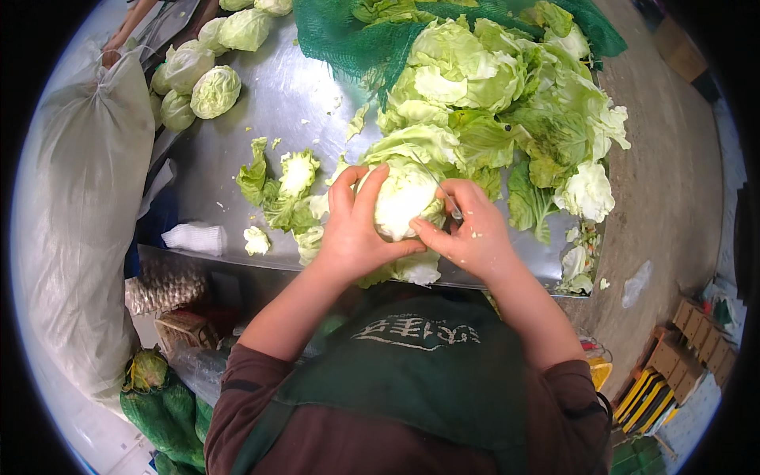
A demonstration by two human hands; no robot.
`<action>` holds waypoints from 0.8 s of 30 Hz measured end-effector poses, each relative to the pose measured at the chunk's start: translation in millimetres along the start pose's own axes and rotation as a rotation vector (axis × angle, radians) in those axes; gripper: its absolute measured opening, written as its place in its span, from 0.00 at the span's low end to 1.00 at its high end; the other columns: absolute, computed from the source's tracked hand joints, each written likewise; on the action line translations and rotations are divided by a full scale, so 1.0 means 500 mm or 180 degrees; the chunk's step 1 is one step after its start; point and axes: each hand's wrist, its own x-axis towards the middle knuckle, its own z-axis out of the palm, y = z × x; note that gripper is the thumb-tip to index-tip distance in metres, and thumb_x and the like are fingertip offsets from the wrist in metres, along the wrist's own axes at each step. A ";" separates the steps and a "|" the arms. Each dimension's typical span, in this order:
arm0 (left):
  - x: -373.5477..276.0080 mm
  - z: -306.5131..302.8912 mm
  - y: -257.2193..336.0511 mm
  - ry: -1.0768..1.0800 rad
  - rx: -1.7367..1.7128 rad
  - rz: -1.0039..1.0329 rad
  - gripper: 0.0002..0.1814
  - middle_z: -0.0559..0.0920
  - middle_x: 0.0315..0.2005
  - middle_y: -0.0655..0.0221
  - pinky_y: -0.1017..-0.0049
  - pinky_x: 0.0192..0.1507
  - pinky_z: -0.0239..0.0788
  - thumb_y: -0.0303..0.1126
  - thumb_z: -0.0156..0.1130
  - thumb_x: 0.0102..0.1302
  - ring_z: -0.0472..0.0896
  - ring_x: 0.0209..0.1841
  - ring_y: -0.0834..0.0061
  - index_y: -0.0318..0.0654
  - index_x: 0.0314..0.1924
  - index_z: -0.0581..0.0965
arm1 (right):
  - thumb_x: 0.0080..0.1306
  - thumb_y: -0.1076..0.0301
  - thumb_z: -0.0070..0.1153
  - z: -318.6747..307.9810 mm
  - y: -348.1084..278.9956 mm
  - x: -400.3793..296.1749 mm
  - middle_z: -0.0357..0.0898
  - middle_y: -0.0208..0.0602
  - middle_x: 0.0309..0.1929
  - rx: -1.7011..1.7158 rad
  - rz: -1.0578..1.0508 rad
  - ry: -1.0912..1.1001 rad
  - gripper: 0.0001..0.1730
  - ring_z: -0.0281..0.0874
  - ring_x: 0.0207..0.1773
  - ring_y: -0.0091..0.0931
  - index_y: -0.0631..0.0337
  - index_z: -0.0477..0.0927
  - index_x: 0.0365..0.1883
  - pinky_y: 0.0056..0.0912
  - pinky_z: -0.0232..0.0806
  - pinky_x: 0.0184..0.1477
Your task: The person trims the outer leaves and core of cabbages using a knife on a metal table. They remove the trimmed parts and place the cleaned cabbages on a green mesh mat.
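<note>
A pale, partly peeled cabbage head [402, 205] sits before me near the front edge of a metal table [279, 95]. My left hand [356, 231] grips its left side, fingers spread over the top and thumb along the near side. Between the fingers of my right hand [475, 234] is a small thin blade, apparently a knife [434, 179], slanting up and left past the cabbage. That hand's thumb also touches the head's right side. Small leaf bits cling to the skin. Loose outer cabbage leaves [463, 65] pile up behind and to the right.
Whole cabbages [215, 92] line the table's far left. Green mesh netting [362, 41] lies at the back. Leaf scraps [291, 178] and a white cloth item [195, 238] are at left. A tall white sack [83, 225] stands beside the table; another person's hand [113, 50] is at its top.
</note>
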 end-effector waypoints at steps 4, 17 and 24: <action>0.006 -0.001 -0.015 -0.0002 -0.0122 0.0178 0.58 0.63 0.58 0.52 0.58 0.64 0.63 0.45 0.84 0.34 0.64 0.62 0.51 0.42 0.67 0.63 | 0.51 0.68 0.70 -0.011 0.009 0.006 0.70 0.32 0.30 -0.0123 -0.0212 -0.0260 0.19 0.68 0.30 0.25 0.59 0.75 0.38 0.28 0.66 0.30; 0.019 -0.047 0.000 0.0038 0.0676 0.1167 0.48 0.55 0.68 0.42 0.53 0.70 0.53 0.40 0.79 0.45 0.56 0.70 0.42 0.47 0.68 0.66 | 0.56 0.61 0.70 -0.048 0.047 -0.014 0.76 0.36 0.38 -0.0089 0.0624 0.0456 0.26 0.75 0.35 0.27 0.61 0.75 0.50 0.30 0.71 0.37; 0.006 -0.034 -0.019 -0.0020 0.0279 0.0435 0.45 0.56 0.68 0.45 0.51 0.66 0.60 0.42 0.84 0.36 0.60 0.68 0.40 0.51 0.59 0.74 | 0.59 0.67 0.63 0.031 0.079 0.028 0.76 0.36 0.43 0.1149 0.0909 0.0431 0.31 0.73 0.40 0.22 0.57 0.69 0.61 0.28 0.69 0.43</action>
